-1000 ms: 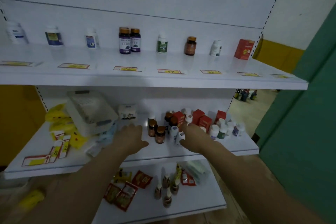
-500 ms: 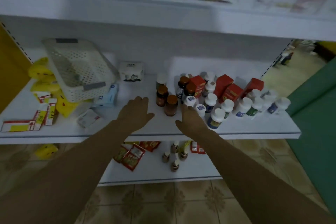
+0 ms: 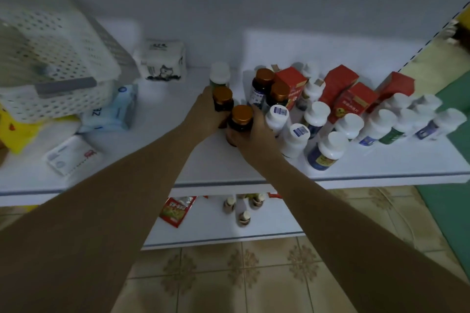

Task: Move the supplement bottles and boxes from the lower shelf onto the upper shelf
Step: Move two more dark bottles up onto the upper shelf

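Gripping rear bronze-capped bottle: left hand, fingers curled round its side. Right hand fingers wrapped round front bronze-capped bottle, just beside first. Both bottles upright on lower shelf, left of white-capped bottles and red boxes. White basket far left.

White shelf — supplement bottles, red boxes at right; perhaps tissue packs at left.
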`<action>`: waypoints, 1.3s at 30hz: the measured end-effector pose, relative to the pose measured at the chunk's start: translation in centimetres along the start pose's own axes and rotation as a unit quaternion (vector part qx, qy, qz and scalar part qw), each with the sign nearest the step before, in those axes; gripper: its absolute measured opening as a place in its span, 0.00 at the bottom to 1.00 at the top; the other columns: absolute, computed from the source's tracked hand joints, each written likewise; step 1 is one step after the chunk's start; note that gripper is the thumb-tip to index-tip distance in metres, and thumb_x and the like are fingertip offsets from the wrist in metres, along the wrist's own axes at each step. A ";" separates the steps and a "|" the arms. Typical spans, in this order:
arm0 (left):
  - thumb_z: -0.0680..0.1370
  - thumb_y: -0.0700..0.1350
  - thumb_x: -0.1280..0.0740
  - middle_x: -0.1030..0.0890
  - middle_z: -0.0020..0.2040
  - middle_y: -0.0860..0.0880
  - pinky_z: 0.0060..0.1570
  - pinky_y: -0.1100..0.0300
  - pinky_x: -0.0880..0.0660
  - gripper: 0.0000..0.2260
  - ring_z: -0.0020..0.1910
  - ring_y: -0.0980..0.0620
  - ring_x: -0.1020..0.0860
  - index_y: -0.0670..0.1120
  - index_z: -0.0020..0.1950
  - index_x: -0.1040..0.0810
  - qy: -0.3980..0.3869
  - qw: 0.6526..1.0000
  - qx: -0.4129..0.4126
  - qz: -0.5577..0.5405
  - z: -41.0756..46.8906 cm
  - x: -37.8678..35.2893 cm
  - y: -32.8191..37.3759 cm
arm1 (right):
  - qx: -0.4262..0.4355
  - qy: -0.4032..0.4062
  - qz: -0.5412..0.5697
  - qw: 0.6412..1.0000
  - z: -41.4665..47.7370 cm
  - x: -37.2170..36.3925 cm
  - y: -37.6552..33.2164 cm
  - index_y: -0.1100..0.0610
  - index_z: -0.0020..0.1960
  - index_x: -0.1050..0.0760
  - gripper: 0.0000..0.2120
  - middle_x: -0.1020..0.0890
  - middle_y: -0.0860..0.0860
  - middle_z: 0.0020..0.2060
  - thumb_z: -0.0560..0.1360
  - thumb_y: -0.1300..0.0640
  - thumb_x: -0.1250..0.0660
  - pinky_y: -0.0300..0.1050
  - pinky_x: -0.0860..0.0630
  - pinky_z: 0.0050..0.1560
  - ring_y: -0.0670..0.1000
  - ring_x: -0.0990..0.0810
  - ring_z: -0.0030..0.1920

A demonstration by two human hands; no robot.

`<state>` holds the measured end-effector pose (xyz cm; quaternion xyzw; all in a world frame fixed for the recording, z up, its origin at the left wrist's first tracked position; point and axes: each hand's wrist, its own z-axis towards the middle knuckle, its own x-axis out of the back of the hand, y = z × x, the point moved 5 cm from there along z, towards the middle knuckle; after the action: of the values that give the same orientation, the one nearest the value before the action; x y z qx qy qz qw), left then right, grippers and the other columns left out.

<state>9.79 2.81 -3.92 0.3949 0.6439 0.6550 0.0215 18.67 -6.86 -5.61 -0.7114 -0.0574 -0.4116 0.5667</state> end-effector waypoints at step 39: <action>0.75 0.53 0.33 0.20 0.37 0.46 0.39 0.55 0.22 0.10 0.34 0.47 0.21 0.47 0.47 0.26 0.025 0.941 -0.107 -0.319 -32.5 18.2 28.2 | 0.075 -0.119 0.439 0.887 -22.0 23.2 -30.9 0.58 0.55 0.25 0.24 0.19 0.54 0.37 0.77 0.38 0.43 0.46 0.21 0.39 0.51 0.20 0.35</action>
<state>-6.92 -19.09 33.85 0.1476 0.6623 0.6885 0.2560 5.52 -23.72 33.36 -0.6627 0.1633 -0.0274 0.7304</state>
